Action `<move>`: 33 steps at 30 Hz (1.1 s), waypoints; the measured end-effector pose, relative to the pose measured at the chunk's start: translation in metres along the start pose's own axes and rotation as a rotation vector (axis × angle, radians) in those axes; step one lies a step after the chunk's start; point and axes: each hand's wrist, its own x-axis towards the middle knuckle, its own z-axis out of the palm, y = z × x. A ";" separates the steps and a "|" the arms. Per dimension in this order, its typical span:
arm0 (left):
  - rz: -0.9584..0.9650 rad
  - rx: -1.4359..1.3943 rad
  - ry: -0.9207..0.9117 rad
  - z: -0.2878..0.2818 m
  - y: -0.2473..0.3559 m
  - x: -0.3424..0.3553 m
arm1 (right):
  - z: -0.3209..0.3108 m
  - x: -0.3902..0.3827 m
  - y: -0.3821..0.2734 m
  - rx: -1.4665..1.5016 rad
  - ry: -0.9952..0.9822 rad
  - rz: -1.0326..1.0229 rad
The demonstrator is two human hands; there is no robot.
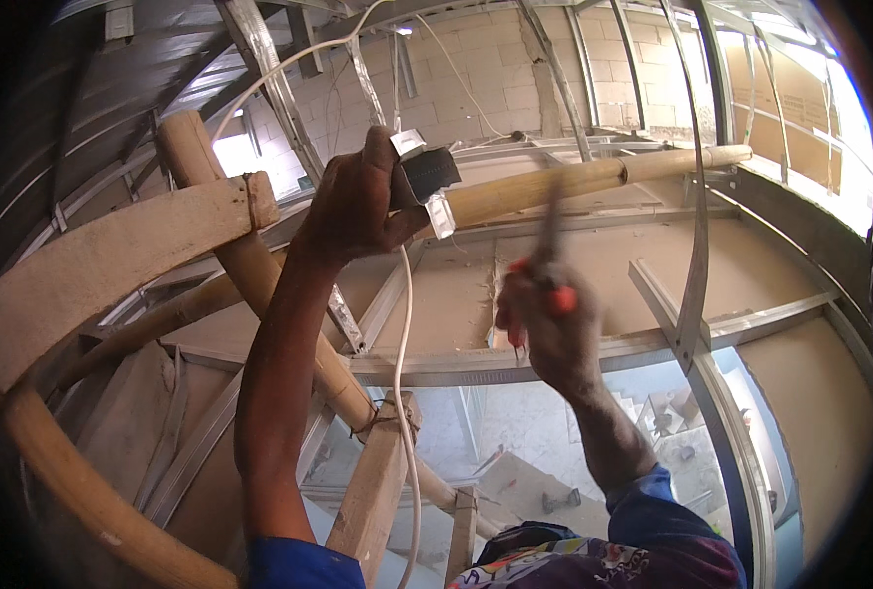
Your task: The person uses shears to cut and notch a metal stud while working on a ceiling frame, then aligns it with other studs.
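My left hand [348,206] is closed on a small black box [425,173] with shiny metal tabs [439,214] at its edges, held high in front of the horizontal bamboo pole [525,191]. A white cable [403,334] hangs below that hand. To the right and lower, my right hand [545,324] grips a red-handled tool [561,299] with a long, motion-blurred part pointing upward; what kind of tool it is I cannot tell.
Bamboo poles [103,510] and a rough board [112,255] stand at left. A vertical metal strap [695,275] is at right. Metal framing [765,322] and boards surround me. Through an opening below shows a lower floor [525,422]; roof framing and a block wall [466,64] are above.
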 end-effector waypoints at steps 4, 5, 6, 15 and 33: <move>-0.014 0.109 -0.055 0.000 0.000 0.011 | 0.004 0.018 -0.012 -0.641 -0.215 -0.074; -0.173 0.160 -0.094 -0.006 0.006 0.013 | 0.001 0.019 -0.006 -0.664 -0.123 -0.260; -0.131 0.158 -0.047 -0.006 0.006 0.016 | -0.004 0.020 -0.009 -0.692 -0.146 -0.204; 0.150 0.174 0.163 -0.003 0.015 0.026 | -0.036 -0.003 -0.022 -0.116 0.033 0.129; 0.426 -0.212 0.600 0.059 0.115 0.153 | -0.076 0.034 -0.009 0.189 0.121 0.107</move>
